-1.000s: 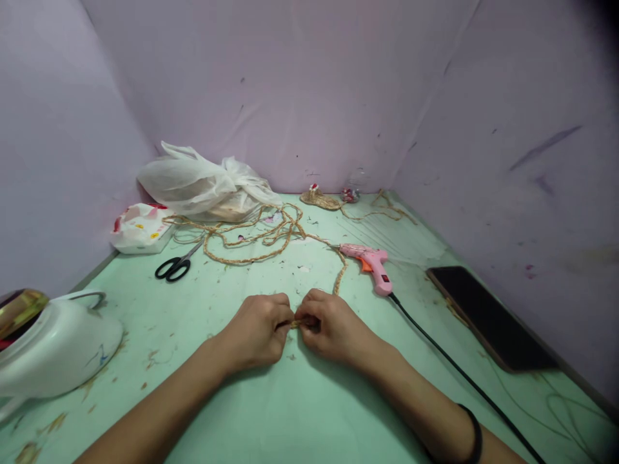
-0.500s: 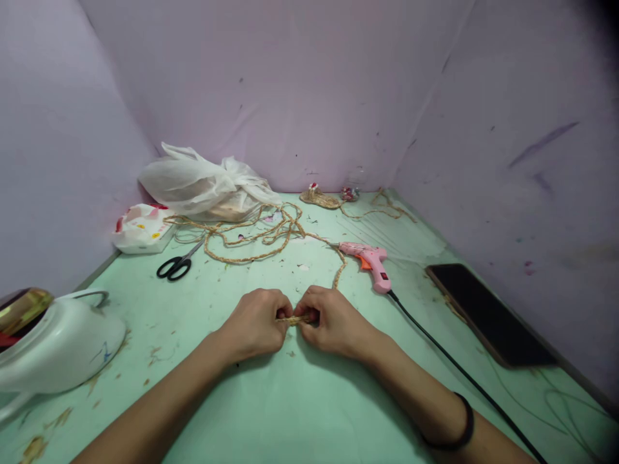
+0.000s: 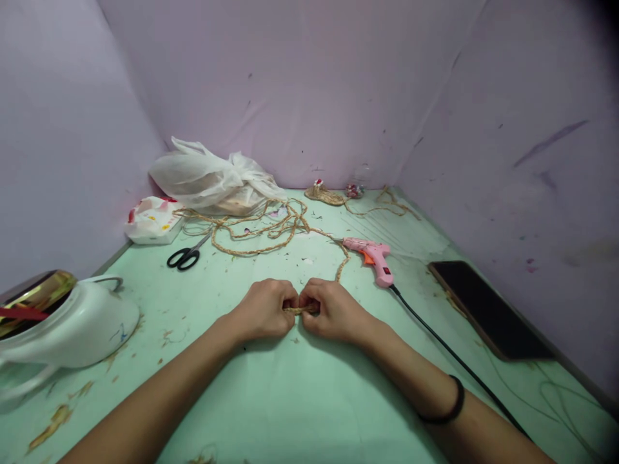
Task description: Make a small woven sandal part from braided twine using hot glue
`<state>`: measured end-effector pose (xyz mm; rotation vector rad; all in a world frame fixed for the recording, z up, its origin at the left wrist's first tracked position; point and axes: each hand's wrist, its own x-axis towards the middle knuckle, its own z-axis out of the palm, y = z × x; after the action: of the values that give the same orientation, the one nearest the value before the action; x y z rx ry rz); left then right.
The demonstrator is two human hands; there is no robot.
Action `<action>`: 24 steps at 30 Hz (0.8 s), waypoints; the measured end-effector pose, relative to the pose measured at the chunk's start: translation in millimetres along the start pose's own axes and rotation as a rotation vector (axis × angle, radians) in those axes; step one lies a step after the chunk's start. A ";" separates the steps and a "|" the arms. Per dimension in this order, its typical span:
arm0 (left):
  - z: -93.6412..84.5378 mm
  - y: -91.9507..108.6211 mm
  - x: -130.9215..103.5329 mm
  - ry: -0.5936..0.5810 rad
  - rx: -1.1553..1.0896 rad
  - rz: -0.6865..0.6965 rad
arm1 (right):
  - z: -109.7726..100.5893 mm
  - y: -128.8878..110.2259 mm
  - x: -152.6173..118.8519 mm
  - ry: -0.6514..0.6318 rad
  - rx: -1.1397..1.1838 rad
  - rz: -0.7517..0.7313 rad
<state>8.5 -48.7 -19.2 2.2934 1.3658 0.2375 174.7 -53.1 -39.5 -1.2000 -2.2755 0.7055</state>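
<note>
My left hand [image 3: 268, 309] and my right hand [image 3: 333, 310] meet above the middle of the table, both closed on a short stretch of braided tan rope [image 3: 297, 311]. The knuckles almost touch, and little rope shows between them. Behind my right hand the braid runs up past the tip of a pink glue gun [image 3: 370, 250] and joins loose loops farther back. Black-handled scissors [image 3: 186, 256] lie left of those loops. Whatever the fingertips press inside my curled hands is hidden.
A tied white plastic bag [image 3: 217, 177] and a white box [image 3: 155, 222] stand at the back left. The white container [image 3: 97, 328] is at the left, a phone [image 3: 488, 309] at the right. The gun's black cord [image 3: 449, 351] passes beside my right forearm.
The camera view has shifted slightly, so the table objects appear farther right. My hands have come a little closer together, still holding the rope.
</note>
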 end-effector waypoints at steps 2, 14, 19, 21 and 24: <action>-1.0 0.0 1.2 -0.013 0.003 -0.004 | -1.2 0.7 0.9 -0.014 -0.008 -0.014; -10.3 -0.1 8.1 -0.149 0.151 0.360 | -2.4 16.8 6.9 -0.067 0.046 -0.167; -10.2 -1.8 7.0 -0.135 0.168 0.452 | -3.1 19.6 10.8 -0.084 0.111 -0.191; -10.1 -3.7 6.0 -0.127 0.152 0.486 | -3.7 20.5 12.5 -0.107 0.125 -0.199; -11.1 -6.5 4.5 -0.115 0.111 0.451 | -6.2 18.3 10.9 -0.124 0.109 -0.208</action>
<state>1.5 -38.8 -12.8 2.6419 0.8102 0.1698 184.1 -33.6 -44.6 -0.8765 -2.3849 0.8310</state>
